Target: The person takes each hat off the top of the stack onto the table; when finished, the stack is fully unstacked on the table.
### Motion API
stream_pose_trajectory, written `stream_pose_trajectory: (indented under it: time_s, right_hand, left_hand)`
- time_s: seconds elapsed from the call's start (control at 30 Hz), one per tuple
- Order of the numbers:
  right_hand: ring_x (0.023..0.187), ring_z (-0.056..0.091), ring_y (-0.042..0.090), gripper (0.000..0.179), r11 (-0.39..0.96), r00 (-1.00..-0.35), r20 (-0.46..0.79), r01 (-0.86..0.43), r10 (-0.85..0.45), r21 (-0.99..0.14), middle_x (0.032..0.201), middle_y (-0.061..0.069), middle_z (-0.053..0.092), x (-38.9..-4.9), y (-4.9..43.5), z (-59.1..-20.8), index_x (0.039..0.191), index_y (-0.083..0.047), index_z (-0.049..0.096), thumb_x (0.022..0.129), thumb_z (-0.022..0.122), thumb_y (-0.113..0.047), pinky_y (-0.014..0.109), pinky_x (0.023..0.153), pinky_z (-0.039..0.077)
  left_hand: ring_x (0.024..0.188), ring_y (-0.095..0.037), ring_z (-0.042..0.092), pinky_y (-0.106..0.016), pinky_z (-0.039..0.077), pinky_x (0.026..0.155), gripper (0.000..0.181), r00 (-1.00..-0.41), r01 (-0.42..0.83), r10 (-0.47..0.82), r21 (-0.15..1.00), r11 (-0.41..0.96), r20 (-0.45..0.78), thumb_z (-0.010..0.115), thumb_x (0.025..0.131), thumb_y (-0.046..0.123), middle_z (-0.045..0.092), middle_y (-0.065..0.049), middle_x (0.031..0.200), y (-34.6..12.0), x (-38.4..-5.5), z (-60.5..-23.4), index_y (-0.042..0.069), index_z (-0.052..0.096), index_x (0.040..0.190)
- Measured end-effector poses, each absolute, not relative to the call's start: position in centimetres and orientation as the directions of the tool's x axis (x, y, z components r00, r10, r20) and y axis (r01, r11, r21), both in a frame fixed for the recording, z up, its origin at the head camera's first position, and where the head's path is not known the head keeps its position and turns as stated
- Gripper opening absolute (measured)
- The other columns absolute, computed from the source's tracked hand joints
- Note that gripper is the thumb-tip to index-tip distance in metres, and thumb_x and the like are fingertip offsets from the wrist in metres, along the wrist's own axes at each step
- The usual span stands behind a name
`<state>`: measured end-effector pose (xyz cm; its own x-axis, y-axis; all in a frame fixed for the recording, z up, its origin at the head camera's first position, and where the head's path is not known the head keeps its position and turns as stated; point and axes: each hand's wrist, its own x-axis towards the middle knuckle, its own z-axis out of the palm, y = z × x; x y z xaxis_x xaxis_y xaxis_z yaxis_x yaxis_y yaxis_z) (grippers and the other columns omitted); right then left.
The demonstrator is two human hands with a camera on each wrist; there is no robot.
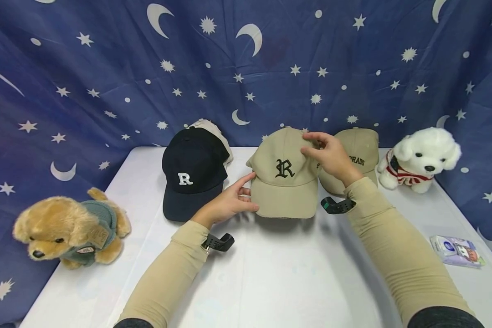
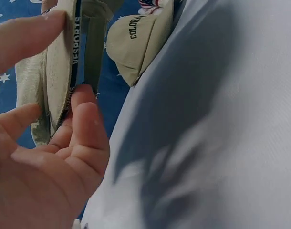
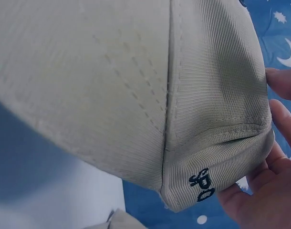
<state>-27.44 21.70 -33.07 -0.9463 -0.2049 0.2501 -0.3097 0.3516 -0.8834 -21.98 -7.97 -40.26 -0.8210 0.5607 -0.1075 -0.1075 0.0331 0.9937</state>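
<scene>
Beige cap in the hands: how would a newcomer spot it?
Before the starry blue curtain is a white table. Above its far half, the left hand and right hand hold a beige cap. Its ornate black R distinguishes it from the dark cap and the COLORADO cap.

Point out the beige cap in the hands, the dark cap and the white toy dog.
Beige cap [image 1: 285, 169]: head view, on the dark letter on its front.
Dark cap [image 1: 197, 166]: head view, on its crown.
White toy dog [image 1: 426, 154]: head view, on its head.

One high view, two close ones
The head view looks forward and down; the wrist views look from close in, all sharing the beige R cap [image 1: 286, 182].
</scene>
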Motion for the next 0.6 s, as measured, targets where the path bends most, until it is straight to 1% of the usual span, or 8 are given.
stream_pose_trajectory:
  time_s: [0.03, 0.13, 0.23, 0.3, 0.37, 0.47, 0.6]
  right_hand:
    - [0.12, 0.047, 0.021, 0.044, 0.355, -0.948, 0.241, -0.302, -0.206, -0.885, 0.14, 0.022, 0.053, -27.6, 21.8, -33.1, 0.134, 0.009, 0.056, 0.095, 0.068, -0.007, 0.022, 0.09, 0.039]
    - [0.131, 0.044, 0.026, 0.045, 0.363, -0.955, 0.217, -0.279, -0.204, -0.889, 0.141, 0.022, 0.051, -28.0, 22.0, -33.3, 0.136, 0.008, 0.054, 0.096, 0.067, -0.007, 0.028, 0.101, 0.037]
    - [0.135, 0.041, 0.029, 0.046, 0.364, -0.958, 0.202, -0.266, -0.206, -0.893, 0.142, 0.023, 0.051, -28.5, 22.1, -33.5, 0.137, 0.009, 0.053, 0.095, 0.067, -0.006, 0.035, 0.108, 0.035]
    - [0.136, 0.041, 0.029, 0.048, 0.374, -0.96, 0.19, -0.256, -0.205, -0.891, 0.142, 0.023, 0.05, -28.9, 22.2, -33.8, 0.137, 0.009, 0.052, 0.095, 0.067, -0.006, 0.037, 0.109, 0.034]
    - [0.134, 0.042, 0.029, 0.049, 0.391, -0.964, 0.173, -0.241, -0.201, -0.888, 0.143, 0.022, 0.05, -29.3, 22.4, -34.0, 0.138, 0.007, 0.051, 0.095, 0.068, -0.006, 0.036, 0.107, 0.035]
    - [0.13, 0.043, 0.029, 0.051, 0.414, -0.969, 0.144, -0.217, -0.2, -0.884, 0.144, 0.02, 0.049, -30.0, 22.6, -34.4, 0.141, 0.005, 0.05, 0.095, 0.068, -0.007, 0.037, 0.104, 0.036]
    - [0.138, 0.038, 0.03, 0.056, 0.433, -0.967, 0.098, -0.196, -0.237, -0.88, 0.152, 0.018, 0.042, -30.8, 22.9, -34.8, 0.147, 0.002, 0.045, 0.097, 0.067, -0.011, 0.042, 0.111, 0.033]
  left_hand:
    - [0.088, -0.015, 0.065, -0.028, 0.051, 0.079, 0.098, -0.824, -0.108, 0.555, 0.993, 0.039, -0.111, 0.067, 0.083, -0.014, 0.053, -0.02, 0.121, -7.9, -22.1, -40.4, 0.013, 0.014, 0.161]
    - [0.092, -0.017, 0.064, -0.028, 0.05, 0.081, 0.092, -0.849, -0.085, 0.518, 0.995, 0.059, -0.103, 0.069, 0.083, -0.012, 0.055, -0.021, 0.121, -7.6, -22.7, -40.7, 0.008, 0.021, 0.159]
    - [0.102, -0.021, 0.061, -0.028, 0.051, 0.084, 0.083, -0.874, -0.079, 0.476, 0.994, 0.071, -0.103, 0.069, 0.084, -0.011, 0.055, -0.022, 0.124, -7.2, -23.2, -41.0, 0.004, 0.03, 0.156]
    - [0.109, -0.025, 0.059, -0.029, 0.051, 0.086, 0.08, -0.884, -0.082, 0.454, 0.994, 0.074, -0.107, 0.069, 0.084, -0.011, 0.054, -0.023, 0.127, -7.0, -23.6, -41.1, 0.003, 0.033, 0.154]
    - [0.113, -0.028, 0.056, -0.03, 0.051, 0.087, 0.079, -0.894, -0.087, 0.433, 0.992, 0.086, -0.116, 0.07, 0.084, -0.009, 0.052, -0.022, 0.129, -6.7, -23.9, -41.1, 0.004, 0.035, 0.154]
    - [0.115, -0.03, 0.055, -0.032, 0.05, 0.087, 0.077, -0.908, -0.086, 0.398, 0.989, 0.124, -0.129, 0.072, 0.085, -0.005, 0.051, -0.021, 0.13, -6.4, -24.4, -41.1, 0.006, 0.038, 0.153]
    - [0.115, -0.03, 0.055, -0.034, 0.049, 0.087, 0.078, -0.918, -0.082, 0.368, 0.977, 0.197, -0.151, 0.075, 0.084, 0.002, 0.052, -0.02, 0.13, -5.9, -25.0, -41.3, 0.01, 0.04, 0.153]
